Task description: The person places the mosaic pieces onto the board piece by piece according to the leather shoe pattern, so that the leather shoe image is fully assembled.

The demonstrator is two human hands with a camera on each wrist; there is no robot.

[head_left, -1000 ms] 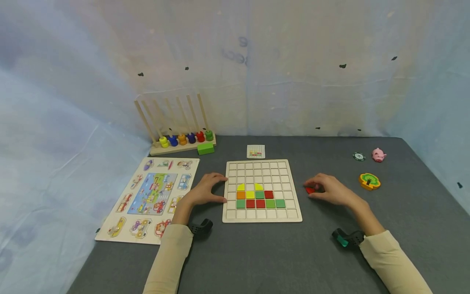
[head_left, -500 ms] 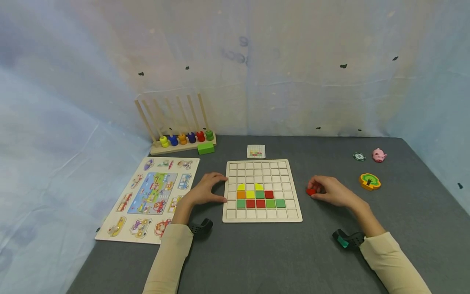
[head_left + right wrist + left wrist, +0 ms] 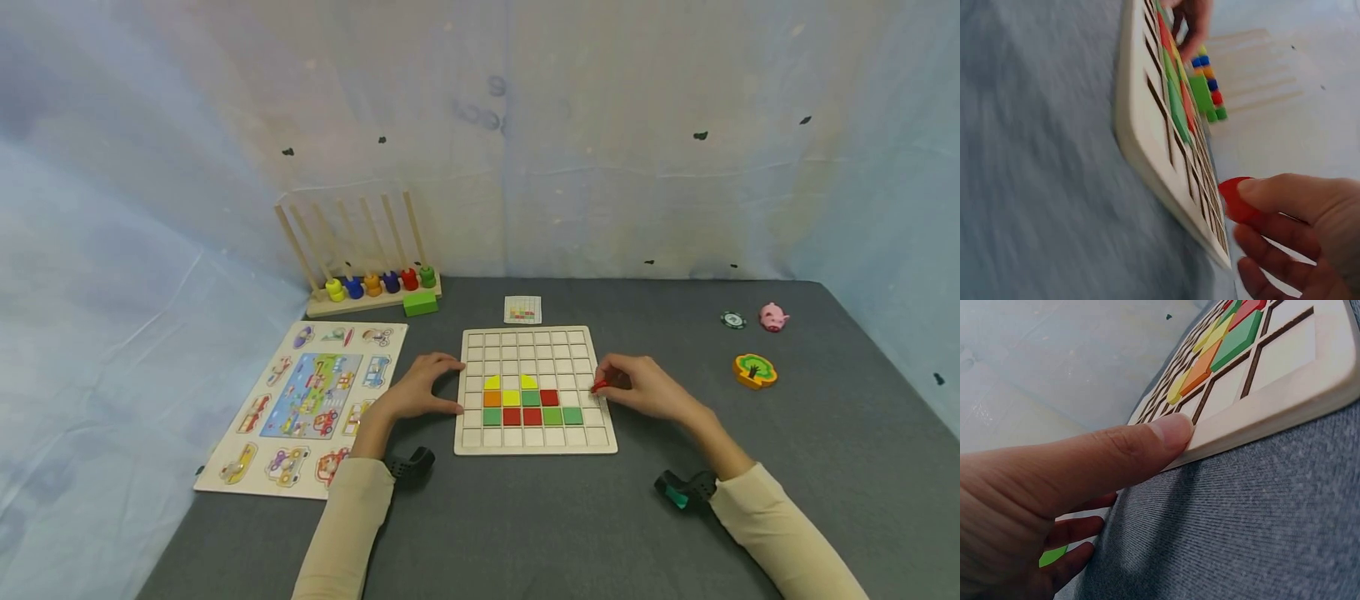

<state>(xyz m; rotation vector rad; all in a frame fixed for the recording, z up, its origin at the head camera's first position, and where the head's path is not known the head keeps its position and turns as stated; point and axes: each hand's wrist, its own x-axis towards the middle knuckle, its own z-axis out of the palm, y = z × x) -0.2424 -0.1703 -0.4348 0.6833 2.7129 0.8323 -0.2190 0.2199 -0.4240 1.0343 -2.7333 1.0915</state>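
Observation:
A pale wooden grid board [image 3: 536, 449] lies on the dark cloth. Green, red, yellow and orange tiles fill several of its squares; the two yellow ones at the top have a curved side. Over the board's right edge, my right hand [image 3: 649, 387] pinches a small red piece [image 3: 599, 387] between thumb and fingers. The right wrist view shows this red piece [image 3: 1238, 200] with a rounded outline. My left hand [image 3: 420, 388] touches the board's left edge with thumb and index fingertips. In the left wrist view, the thumb [image 3: 1169, 430] rests against the rim.
Behind the board lies a small pattern card [image 3: 522, 309]. At left are a picture puzzle board [image 3: 247, 404], a peg stand [image 3: 360, 306] with coloured beads and a green block [image 3: 420, 302]. At right sit a tree piece [image 3: 754, 371], a chip [image 3: 733, 319] and a pink pig [image 3: 773, 317].
My right hand has picked up the red piece from the cloth and carried it left to the board's right edge. The left hand has stayed in place.

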